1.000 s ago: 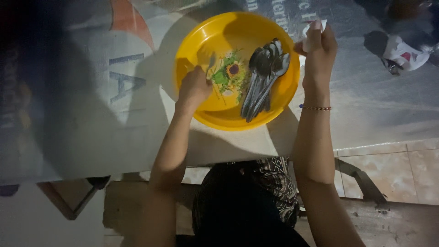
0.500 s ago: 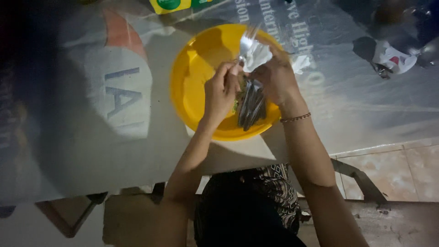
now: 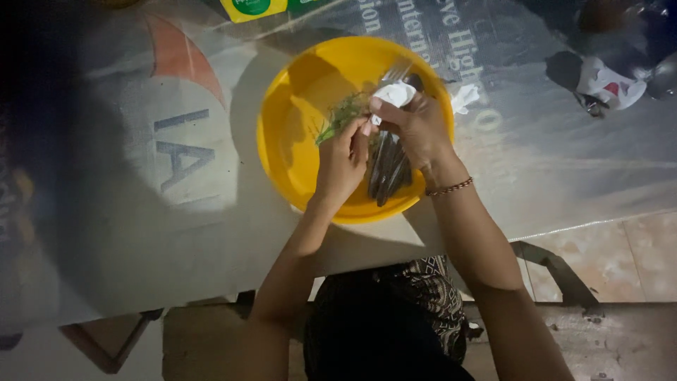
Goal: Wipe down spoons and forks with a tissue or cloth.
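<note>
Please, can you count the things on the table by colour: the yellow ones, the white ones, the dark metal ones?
Yellow: 1, the bowl
White: 3, the tissue at the right hand, a scrap, a crumpled wrapper
Dark metal: 1 bundle of cutlery, pieces uncountable
Total: 5

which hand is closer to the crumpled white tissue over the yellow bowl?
Right. The right hand pinches the white tissue around a fork; the left hand sits just beside it, lower left, over the yellow bowl.
</note>
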